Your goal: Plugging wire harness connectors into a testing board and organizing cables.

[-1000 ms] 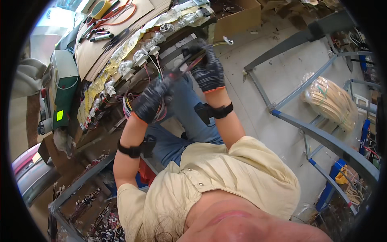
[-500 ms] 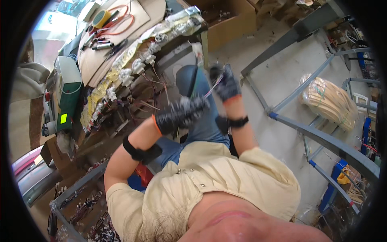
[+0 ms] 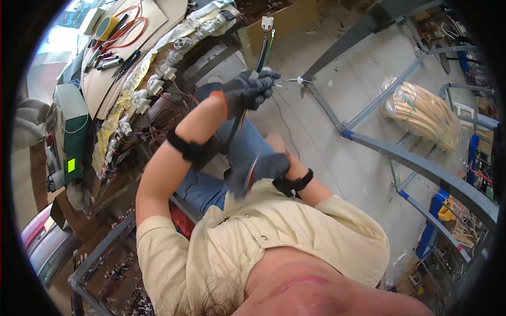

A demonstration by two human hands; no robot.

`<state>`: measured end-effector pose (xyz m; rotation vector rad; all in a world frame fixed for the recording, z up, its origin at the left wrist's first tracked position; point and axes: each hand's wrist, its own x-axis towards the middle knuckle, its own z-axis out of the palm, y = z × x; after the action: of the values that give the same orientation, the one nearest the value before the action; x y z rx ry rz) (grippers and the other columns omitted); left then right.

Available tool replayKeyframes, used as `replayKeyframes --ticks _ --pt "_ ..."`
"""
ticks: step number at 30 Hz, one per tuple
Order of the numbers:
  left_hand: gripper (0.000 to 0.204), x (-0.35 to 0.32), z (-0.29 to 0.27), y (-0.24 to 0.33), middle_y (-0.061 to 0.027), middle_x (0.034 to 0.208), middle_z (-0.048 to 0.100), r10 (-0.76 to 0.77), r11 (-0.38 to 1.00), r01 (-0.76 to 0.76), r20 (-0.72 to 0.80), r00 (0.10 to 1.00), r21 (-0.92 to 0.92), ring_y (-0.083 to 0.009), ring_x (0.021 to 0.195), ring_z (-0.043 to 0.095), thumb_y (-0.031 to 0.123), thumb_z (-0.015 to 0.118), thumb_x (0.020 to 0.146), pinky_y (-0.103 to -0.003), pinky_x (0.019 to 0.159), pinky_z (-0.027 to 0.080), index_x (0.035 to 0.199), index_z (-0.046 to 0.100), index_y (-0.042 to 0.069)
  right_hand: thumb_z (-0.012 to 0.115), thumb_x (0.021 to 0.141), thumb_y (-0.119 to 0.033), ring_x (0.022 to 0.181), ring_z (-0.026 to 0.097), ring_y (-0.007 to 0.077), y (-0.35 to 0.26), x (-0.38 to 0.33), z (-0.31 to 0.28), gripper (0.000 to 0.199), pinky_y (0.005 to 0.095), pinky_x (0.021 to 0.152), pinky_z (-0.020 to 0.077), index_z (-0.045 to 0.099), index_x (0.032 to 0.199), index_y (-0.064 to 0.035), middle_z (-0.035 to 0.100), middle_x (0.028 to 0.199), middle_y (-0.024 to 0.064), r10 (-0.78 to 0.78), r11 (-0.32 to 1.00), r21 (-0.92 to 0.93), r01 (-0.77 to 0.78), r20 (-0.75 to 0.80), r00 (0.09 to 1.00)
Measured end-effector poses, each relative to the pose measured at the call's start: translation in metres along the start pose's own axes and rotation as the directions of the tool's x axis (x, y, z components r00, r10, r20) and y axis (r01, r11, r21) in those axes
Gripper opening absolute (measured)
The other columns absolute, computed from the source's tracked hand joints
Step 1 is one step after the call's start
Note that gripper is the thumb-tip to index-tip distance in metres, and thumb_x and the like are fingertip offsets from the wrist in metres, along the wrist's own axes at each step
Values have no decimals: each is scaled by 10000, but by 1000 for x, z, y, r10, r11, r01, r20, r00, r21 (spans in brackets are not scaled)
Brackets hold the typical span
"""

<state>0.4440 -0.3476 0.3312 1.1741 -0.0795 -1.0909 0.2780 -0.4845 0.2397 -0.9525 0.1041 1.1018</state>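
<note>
My left hand [image 3: 247, 90], in a dark grey glove with an orange cuff, grips a black-sleeved wire harness [image 3: 262, 51] over my knee. From the harness's upper end stick out a white plug connector [image 3: 268, 22] and a green wire with a ring terminal [image 3: 273, 33]. Its dark lower part hangs below the hand, across my jeans. Close to my belly, my gloved right hand [image 3: 268, 169] is smeared by motion. Thin orange and white wires [image 3: 252, 167] run across that glove and appear pinched in its fingers. Whether they belong to the same harness I cannot make out.
On the left, a bench edge carries a row of white connectors [image 3: 154, 84] on yellow tape. Pens [image 3: 109, 64] and an orange cord lie on the board behind. A grey metal frame [image 3: 390, 155] stands at right, beside a plastic-wrapped bundle [image 3: 421, 113]. Wires fill a lower-left bin [image 3: 113, 274].
My left hand has moved up and forward with the harness, whose connector end now shows. My right hand has come down and back toward my belly. The view has shifted slightly.
</note>
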Motion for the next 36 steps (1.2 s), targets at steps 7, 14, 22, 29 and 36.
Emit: replayKeyframes --ticks 7,14,22,29,36 --pt "252 -55 11 -67 19 706 586 228 760 -37 -213 950 649 -40 577 519 307 586 921 -194 487 384 1000 633 72 420 936 -526 908 630 275 -89 76 -58 572 409 836 518 564 1111 -1 650 985 146 -399 661 470 585 -439 805" --pt "237 -47 16 -66 -158 866 689 429 776 -109 -392 814 621 -207 742 645 177 522 940 -325 651 466 1055 643 10 422 971 -377 917 622 299 -134 61 -40 470 412 813 519 492 1253 -7 625 1050 157 -448 694 300 654 -531 719" --pt "251 -47 6 -100 -86 1018 674 473 837 -316 -298 829 447 -144 885 639 18 486 918 -274 745 483 1137 604 -17 528 945 -197 857 606 210 -175 49 -67 318 378 846 508 548 1192 3 608 888 77 -568 636 119 762 -596 567" --pt "258 -37 15 -105 -85 1020 659 205 774 -513 -620 757 -370 -149 873 600 152 478 974 -270 769 475 1112 625 -10 527 951 -173 580 553 110 -215 71 -69 192 265 561 465 623 960 -7 560 654 34 -645 714 -109 691 -486 590" --pt "299 -40 20 -114 -97 1128 625 561 816 -475 -651 511 331 -165 982 599 148 431 984 -290 856 484 1186 561 -29 473 929 -85 639 590 254 -229 107 -47 188 322 633 489 617 1025 -12 597 826 149 -993 -70 -987 146 82 80"
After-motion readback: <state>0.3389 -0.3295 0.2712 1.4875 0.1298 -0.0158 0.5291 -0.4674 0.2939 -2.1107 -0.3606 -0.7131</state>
